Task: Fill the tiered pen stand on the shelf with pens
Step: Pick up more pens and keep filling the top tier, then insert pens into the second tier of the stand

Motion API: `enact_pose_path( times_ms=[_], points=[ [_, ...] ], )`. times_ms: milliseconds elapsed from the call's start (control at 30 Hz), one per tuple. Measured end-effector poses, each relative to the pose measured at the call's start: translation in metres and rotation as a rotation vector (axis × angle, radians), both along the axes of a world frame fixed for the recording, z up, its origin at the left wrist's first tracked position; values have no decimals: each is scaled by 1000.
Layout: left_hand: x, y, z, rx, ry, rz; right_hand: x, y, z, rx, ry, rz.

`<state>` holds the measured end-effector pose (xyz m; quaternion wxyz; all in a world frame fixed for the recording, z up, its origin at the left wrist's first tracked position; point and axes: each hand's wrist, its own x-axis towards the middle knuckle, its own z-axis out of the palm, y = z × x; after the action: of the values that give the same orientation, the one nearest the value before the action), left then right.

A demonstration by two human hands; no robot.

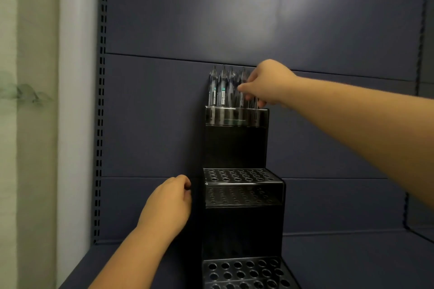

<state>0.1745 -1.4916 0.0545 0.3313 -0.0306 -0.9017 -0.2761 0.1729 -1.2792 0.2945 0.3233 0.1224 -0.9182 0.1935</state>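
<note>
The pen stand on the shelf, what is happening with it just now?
A person is filling the black tiered pen stand. The right hand is among the pens standing in the top tier, fingers curled around some of them. The left hand rests against the stand's left side. The middle tier and bottom tier show only empty holes.

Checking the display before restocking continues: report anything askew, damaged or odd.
Nothing stands out. The black tiered pen stand sits upright, and the clear-barrelled pens in its top tier stand roughly straight. Both lower tiers are empty.
</note>
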Motion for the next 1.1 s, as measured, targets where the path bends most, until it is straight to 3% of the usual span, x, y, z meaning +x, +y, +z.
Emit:
enact_pose_path(
  times_ms=[133,233,367,433,533,633,733,800,867,967,1100],
  points=[
    [-5,-2,-7,-60,-16,-6,14,15,-34,9,279,54],
    [-6,-5,-12,-87,-46,2,27,38,-74,-2,385,116],
    [-5,-3,-8,17,-46,18,37,83,-136,54,500,80],
    [2,-1,5,119,71,60,40,105,-162,65,446,24],
    [30,4,41,256,412,96,47,135,-190,74,250,-87],
    [72,24,77,203,723,55,58,158,-197,101,121,-161],
    [108,66,106,55,808,-67,64,182,-191,124,23,-227],
    [120,106,120,-8,708,-187,69,200,-186,139,-45,-259],
    [116,152,122,-110,450,-309,76,220,-184,174,-60,-281],
    [103,232,100,-412,97,-440,94,260,-188,213,-34,-337],
    [91,333,56,-547,-15,-530,123,339,-205,207,-95,-443]
  ],
)
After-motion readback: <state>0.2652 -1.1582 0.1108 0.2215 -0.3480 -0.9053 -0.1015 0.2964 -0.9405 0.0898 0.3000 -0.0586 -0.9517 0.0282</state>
